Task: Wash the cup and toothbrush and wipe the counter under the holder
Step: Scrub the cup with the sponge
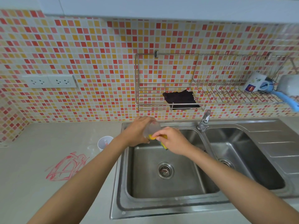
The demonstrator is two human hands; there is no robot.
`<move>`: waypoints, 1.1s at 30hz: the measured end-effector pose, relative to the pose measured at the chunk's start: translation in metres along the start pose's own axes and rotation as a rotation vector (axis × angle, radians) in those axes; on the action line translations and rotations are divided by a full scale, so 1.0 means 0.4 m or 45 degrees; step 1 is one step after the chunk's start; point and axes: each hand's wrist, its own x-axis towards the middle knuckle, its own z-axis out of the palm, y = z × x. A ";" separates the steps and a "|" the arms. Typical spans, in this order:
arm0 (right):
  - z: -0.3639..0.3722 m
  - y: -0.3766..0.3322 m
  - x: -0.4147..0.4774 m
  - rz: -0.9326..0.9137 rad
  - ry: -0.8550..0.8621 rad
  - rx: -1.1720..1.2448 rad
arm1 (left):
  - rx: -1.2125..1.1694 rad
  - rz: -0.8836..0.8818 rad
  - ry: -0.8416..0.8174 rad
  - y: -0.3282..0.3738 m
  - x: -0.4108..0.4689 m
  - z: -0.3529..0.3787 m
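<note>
My left hand [137, 130] grips a clear plastic cup [152, 126] tilted over the left basin of the steel sink [145, 202]. My right hand [174, 140] pinches a yellow and green sponge [153, 137], its tip pushed into the cup's mouth. A white holder cup [104, 143] stands on the counter left of the sink with something pink inside. Red scribbled marks [66, 167] lie on the grey counter [40, 183] in front of it. No toothbrush can be told apart.
The tap [204, 120] stands between the two basins. A wire rack [169, 101] on the tiled wall holds a dark cloth [180, 98], a mug [256, 83] and a blue-handled tool [286, 99]. Wall sockets [50, 81] sit at the left.
</note>
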 end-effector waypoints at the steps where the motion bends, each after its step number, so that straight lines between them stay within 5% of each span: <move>1: -0.003 0.012 0.003 -0.103 0.006 -0.155 | 0.003 -0.003 0.003 0.002 -0.001 0.001; 5: -0.001 0.058 0.018 -0.395 0.169 -0.714 | -0.013 0.014 0.024 0.013 0.003 -0.005; 11: -0.009 0.039 -0.010 -0.076 -0.076 -0.068 | -0.021 -0.030 -0.068 0.005 -0.008 -0.016; 16: -0.023 0.075 -0.014 -0.532 0.052 -0.680 | -0.059 -0.021 -0.126 0.012 -0.006 -0.021; 20: -0.010 0.084 -0.024 -0.646 0.194 -0.720 | -0.160 -0.033 -0.145 0.020 0.000 -0.025; 29: -0.020 0.066 -0.017 -0.581 0.352 -0.626 | -0.350 -0.113 0.202 0.035 -0.003 0.018; 33: -0.010 0.054 -0.008 -0.258 0.102 -0.190 | -0.200 -0.090 0.192 0.018 0.010 0.021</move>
